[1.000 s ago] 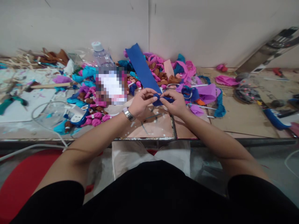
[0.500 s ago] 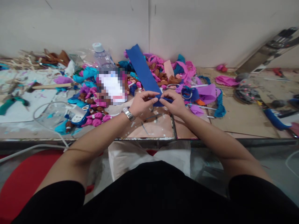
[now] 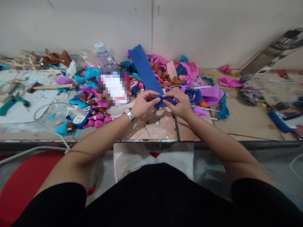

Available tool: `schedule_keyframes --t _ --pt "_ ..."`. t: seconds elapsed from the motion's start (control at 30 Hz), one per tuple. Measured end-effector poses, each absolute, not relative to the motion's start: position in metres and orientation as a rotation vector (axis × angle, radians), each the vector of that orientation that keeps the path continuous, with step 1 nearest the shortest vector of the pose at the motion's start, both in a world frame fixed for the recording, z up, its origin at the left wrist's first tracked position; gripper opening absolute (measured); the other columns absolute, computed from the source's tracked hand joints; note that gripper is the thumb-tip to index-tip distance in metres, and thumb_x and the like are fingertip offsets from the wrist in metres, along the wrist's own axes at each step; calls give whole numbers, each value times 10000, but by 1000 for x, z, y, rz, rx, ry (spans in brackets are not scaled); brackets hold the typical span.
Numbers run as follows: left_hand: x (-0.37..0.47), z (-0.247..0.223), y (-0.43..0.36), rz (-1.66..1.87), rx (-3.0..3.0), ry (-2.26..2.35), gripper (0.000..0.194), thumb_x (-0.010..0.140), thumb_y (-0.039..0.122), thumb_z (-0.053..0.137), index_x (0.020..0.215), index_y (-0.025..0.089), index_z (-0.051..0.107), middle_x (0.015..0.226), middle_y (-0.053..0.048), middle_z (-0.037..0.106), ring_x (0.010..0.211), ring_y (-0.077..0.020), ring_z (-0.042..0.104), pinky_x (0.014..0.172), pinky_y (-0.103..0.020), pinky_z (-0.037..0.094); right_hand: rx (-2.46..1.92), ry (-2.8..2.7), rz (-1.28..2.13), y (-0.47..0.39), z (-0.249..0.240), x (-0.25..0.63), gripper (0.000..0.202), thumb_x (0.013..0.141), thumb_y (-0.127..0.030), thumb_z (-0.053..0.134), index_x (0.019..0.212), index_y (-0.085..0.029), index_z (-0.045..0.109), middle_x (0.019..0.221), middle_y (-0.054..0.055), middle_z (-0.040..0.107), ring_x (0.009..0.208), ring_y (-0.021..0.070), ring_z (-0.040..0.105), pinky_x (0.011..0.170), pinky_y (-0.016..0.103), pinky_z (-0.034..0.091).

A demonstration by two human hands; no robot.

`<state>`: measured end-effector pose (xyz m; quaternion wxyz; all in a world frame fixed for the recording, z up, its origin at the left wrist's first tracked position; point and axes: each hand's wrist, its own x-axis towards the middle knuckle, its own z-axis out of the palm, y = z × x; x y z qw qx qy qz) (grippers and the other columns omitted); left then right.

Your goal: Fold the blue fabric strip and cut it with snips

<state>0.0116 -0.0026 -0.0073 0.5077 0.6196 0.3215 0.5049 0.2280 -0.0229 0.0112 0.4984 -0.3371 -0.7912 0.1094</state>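
Observation:
Between my hands, a long blue crepe-paper strip (image 3: 146,70) runs back from my fingertips over a pile of coloured paper. Its near end is bunched into a small gathered piece. My left hand (image 3: 145,103), with a metal watch (image 3: 130,115) at the wrist, pinches the left side of that bunched end between thumb and fingers. The right side is pinched by my right hand (image 3: 178,103), whose fingertips almost meet the left ones. Whether the material is paper or thin cloth is hard to tell.
Twisted pink and brown paper bits (image 3: 98,120) lie left, by a phone (image 3: 115,88) and a plastic bottle (image 3: 105,58). Green-handled pliers (image 3: 14,104) and a hammer (image 3: 52,86) are further left. A blue-and-white tool (image 3: 281,121) rests at right. A white cable (image 3: 50,127) crosses the table edge.
My right fingers have shifted slightly, drawing the right part of the blue bunch downward, so more of the gathered end shows. Both hands keep their pinch.

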Motion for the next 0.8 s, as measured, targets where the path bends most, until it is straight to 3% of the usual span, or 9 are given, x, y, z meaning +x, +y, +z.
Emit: schedule_keyframes --t 0.13,0.5,0.8 --pt "11 -11 0 1192 1465 728 524 690 521 960 1034 175 770 912 -53 776 815 -147 714 758 -264 567 -826 -1931 244 -24 13 228 207 960 -446 705 949 -248 767 934 47 798 872 232 724 832 406 554" --pt "10 -20 1 1172 1410 615 436 733 466 949 1050 216 785 999 -53 787 897 -161 737 845 -289 583 -838 -1883 321 -27 12 226 111 900 -329 705 852 -229 715 820 25 755 759 200 677 736 358 512" --pt "10 -17 0 1160 1468 601 447 732 484 947 1039 205 780 973 -54 787 852 -150 727 821 -295 586 -883 -1895 355 -25 8 228 150 893 -372 696 922 -226 717 897 37 763 822 212 677 796 372 540"
